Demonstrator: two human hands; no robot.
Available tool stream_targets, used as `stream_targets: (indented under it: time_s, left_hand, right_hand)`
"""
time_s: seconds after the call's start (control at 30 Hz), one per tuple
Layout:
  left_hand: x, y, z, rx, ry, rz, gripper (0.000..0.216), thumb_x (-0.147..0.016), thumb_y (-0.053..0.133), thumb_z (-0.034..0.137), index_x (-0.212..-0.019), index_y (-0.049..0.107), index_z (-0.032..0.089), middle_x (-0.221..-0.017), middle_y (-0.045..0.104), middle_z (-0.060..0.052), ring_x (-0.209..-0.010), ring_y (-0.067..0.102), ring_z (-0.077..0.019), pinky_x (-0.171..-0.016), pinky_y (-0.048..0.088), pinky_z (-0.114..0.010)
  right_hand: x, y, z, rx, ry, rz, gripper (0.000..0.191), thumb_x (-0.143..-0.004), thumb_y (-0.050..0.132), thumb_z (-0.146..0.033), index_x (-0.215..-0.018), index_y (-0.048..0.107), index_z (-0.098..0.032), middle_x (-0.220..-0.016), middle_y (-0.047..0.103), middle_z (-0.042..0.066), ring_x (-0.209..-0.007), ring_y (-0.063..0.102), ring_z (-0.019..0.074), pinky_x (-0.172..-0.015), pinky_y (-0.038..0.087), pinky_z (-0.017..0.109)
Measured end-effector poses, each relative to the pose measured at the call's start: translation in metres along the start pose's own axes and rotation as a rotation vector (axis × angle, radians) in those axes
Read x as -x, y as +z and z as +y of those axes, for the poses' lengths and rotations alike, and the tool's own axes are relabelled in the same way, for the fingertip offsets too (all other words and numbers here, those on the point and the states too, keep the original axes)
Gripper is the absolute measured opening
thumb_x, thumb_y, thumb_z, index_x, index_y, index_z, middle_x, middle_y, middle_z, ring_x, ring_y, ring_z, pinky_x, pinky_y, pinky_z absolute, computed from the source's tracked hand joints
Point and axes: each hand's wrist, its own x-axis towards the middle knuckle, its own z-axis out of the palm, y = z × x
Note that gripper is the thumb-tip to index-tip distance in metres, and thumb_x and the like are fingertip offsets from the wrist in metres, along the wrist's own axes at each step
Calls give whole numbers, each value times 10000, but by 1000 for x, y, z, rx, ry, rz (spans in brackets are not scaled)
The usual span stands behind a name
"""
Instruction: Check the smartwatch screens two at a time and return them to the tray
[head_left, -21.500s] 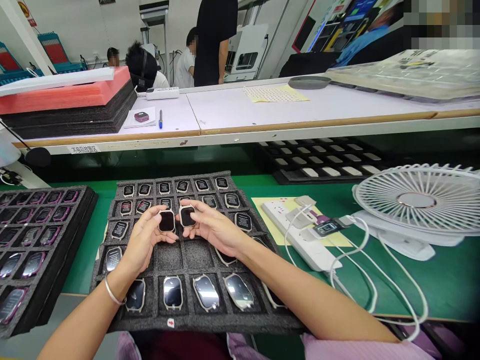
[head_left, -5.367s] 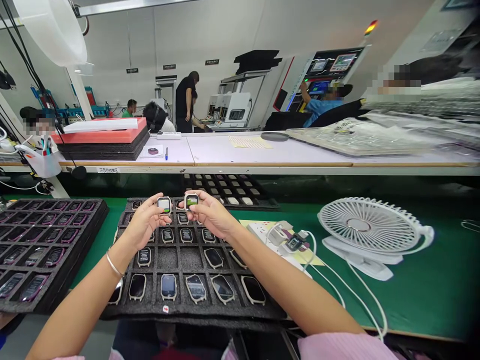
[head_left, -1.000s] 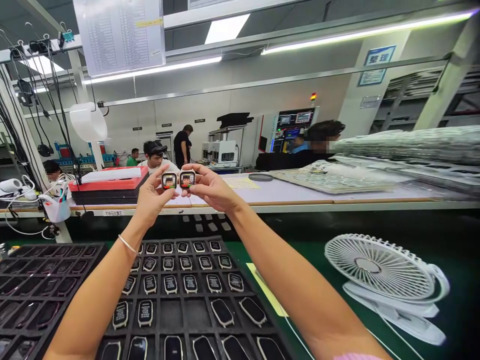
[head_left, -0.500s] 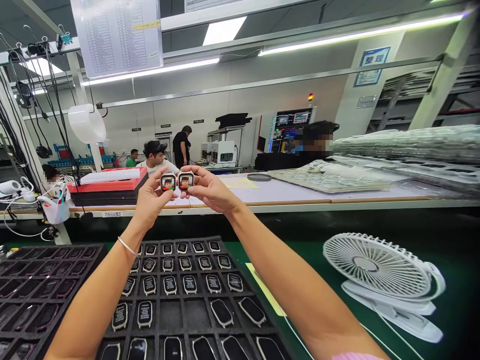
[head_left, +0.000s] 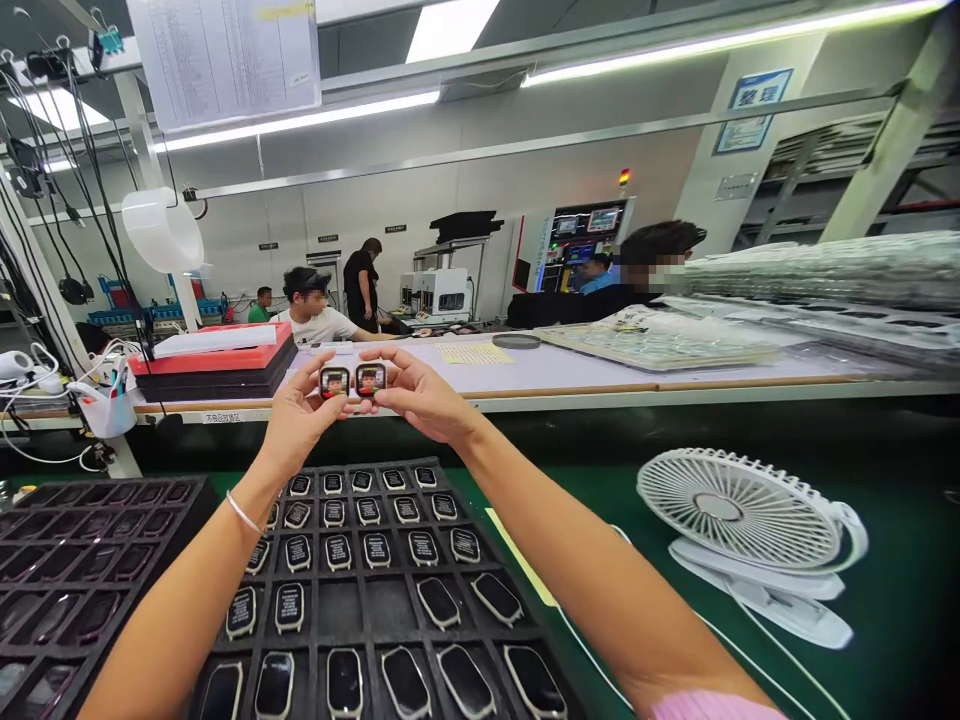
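Two smartwatch bodies without straps are held up side by side, their lit screens showing a small picture. My left hand (head_left: 306,402) pinches the left smartwatch (head_left: 334,382) by its edges. With thumb and fingers, my right hand (head_left: 420,395) grips the right smartwatch (head_left: 370,379). Below my forearms lies a black foam tray (head_left: 367,640) holding rows of similar watches (head_left: 338,550). Several of them show lines of text, while the nearer ones have dark screens. Two neighbouring pockets in the middle of that tray hold no watch.
A second black tray (head_left: 45,590) with dark watches lies at left. On the green bench stands a white fan (head_left: 739,510) with a cable. The raised shelf (head_left: 480,380) carries red and black trays (head_left: 217,360) and stacked plastic sheets (head_left: 817,285). Several people work beyond.
The view has shifted slightly. Both hands still hold the two watches together, at nearly the same spot. Behind, a seated person in white has stretched an arm out to the right.
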Motion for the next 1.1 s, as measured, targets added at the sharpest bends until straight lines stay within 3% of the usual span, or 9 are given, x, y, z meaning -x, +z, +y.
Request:
stream_targets:
  time_s: [0.27, 0.4, 0.7, 1.1]
  left_hand:
    - [86, -12, -35, -4, -352, -16, 572, -710, 771, 208, -1256, 602, 200, -1067, 679, -54, -682, 691, -109, -720, 606, -283]
    - [112, -16, -54, -21, -498, 0, 495, -710, 766, 222, -1179, 610, 187, -1023, 676, -48, -643, 698, -118, -657, 602, -274]
    - [122, -17, -76, -51, -576, 40, 408, -685, 781, 262, -1031, 583, 175, -956, 680, -35, -563, 680, -111, -554, 568, -239]
    - [125, -19, -81, -13, -563, 14, 394, -745, 730, 305, -1095, 592, 189, -1014, 658, -43, -598, 715, -143, -595, 605, -275]
  right_hand:
    - [76, 25, 64, -189, 245, 44, 470, -741, 689, -116, -1174, 528, -206, -857, 686, 1, -718, 687, 127, -677, 516, 261]
    - [102, 34, 92, -262, 368, 87, 432, -772, 670, -146, -1177, 527, -195, -811, 686, -4, -685, 680, 134, -658, 509, 273]
    - [115, 32, 114, -363, 465, 123, 386, -817, 703, -258, -1164, 545, -194, -831, 695, 10, -676, 697, 140, -631, 510, 259]
    - [119, 30, 117, -303, 439, 109, 414, -810, 704, -222, -1185, 532, -187, -833, 687, 1, -703, 694, 139, -660, 531, 281]
